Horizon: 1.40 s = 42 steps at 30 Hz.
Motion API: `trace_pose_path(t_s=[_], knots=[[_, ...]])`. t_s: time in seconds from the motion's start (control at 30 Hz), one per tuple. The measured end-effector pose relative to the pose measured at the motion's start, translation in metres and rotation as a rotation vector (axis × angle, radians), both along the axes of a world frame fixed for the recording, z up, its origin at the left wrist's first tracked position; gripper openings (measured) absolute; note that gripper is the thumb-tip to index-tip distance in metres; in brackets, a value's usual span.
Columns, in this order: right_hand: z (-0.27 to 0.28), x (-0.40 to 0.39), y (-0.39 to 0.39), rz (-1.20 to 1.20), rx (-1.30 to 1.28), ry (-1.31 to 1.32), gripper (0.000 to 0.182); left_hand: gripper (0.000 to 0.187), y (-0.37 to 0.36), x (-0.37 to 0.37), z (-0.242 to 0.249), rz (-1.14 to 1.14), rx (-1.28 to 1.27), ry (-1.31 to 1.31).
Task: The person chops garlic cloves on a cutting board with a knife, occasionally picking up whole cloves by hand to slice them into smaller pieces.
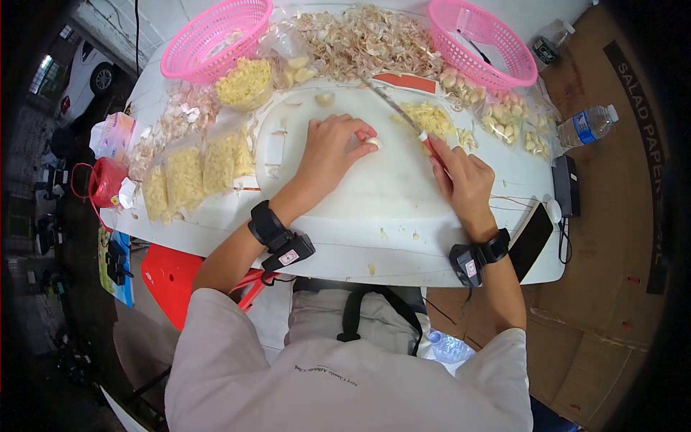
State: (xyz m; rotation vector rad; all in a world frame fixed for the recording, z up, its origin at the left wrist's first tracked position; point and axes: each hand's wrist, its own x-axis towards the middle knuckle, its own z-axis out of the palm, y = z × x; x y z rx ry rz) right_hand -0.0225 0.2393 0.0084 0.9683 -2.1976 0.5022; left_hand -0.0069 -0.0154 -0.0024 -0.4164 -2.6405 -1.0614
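My left hand [327, 155] pinches a white garlic clove [373, 142] between thumb and fingers over the round white cutting board [345, 191]. In my right hand [466, 176] is a knife [403, 115], gripped by its reddish handle. Its blade points up and to the left, away from me, apart from the clove. Chopped garlic [430, 119] lies in a heap at the board's right side, close beyond the blade. Another garlic piece [325, 99] rests near the board's far edge.
Garlic skins [367, 36] pile up at the back between two pink baskets [209, 54] [489, 50]. Bags of chopped garlic [185, 176] lie left; bagged cloves [502, 119] lie right. A phone [531, 241] and a water bottle [588, 127] are at the right edge.
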Motion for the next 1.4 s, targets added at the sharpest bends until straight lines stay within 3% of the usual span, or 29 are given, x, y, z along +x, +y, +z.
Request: trace_pose_path(t_s=[0.1, 0.2, 0.3, 0.4, 0.43, 0.5, 1.13, 1.4], knots=[[-0.002, 0.003, 0.011, 0.012, 0.133, 0.085, 0.047, 0.019, 0.002, 0.002, 0.0, 0.009, -0.001, -0.019], [-0.003, 0.015, 0.015, -0.042, 0.054, -0.14, 0.044, 0.02, 0.0, 0.001, 0.004, 0.033, 0.0, -0.044], [0.001, 0.03, 0.009, -0.056, -0.322, -0.599, 0.042, 0.021, 0.004, 0.001, 0.004, 0.048, 0.018, -0.055], [0.003, 0.025, 0.009, 0.033, -0.359, -0.715, 0.041, 0.02, 0.001, 0.003, 0.001, 0.056, -0.007, 0.009], [0.003, 0.028, 0.009, 0.03, -0.367, -0.719, 0.041, 0.02, 0.001, 0.001, 0.0, 0.045, 0.022, 0.012], [0.004, 0.031, 0.011, 0.065, -0.146, -0.741, 0.04, 0.019, 0.002, -0.002, -0.001, 0.032, 0.057, 0.018], [0.01, 0.039, 0.011, 0.04, -0.107, -0.788, 0.048, 0.019, 0.002, 0.0, 0.006, 0.042, 0.112, -0.037], [-0.001, 0.04, 0.01, 0.073, -0.002, -0.631, 0.054, 0.02, 0.003, -0.002, 0.005, 0.028, 0.099, -0.067]])
